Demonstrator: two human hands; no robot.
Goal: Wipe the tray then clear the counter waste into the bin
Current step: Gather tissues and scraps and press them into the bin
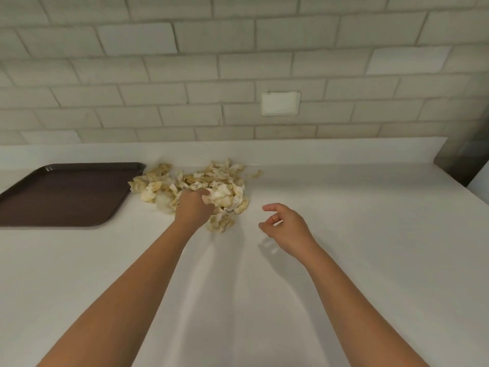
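White worktop (357,221) under pale tiles (238,67): the left hand (191,210) grips the crumpled beige-and-white waste heap (222,178), which stretches sideways past its fingers (203,192). The right hand (287,229), loosely curled and empty, hovers just right.

- A white, smooth counter (344,213) carries everything; its far edge meets a low white upstand under a tiled wall (238,62).
- A dark brown tray (66,194) with rounded corners lies flat at the counter's left side, towards the far edge, and is cut off by the picture's left border.
- A waste heap (222,178) of pale yellowish scraps lies near the far edge, just beside the tray's right rim; whether they touch is unclear.
- One loose scrap (255,173) lies just right of the heap.
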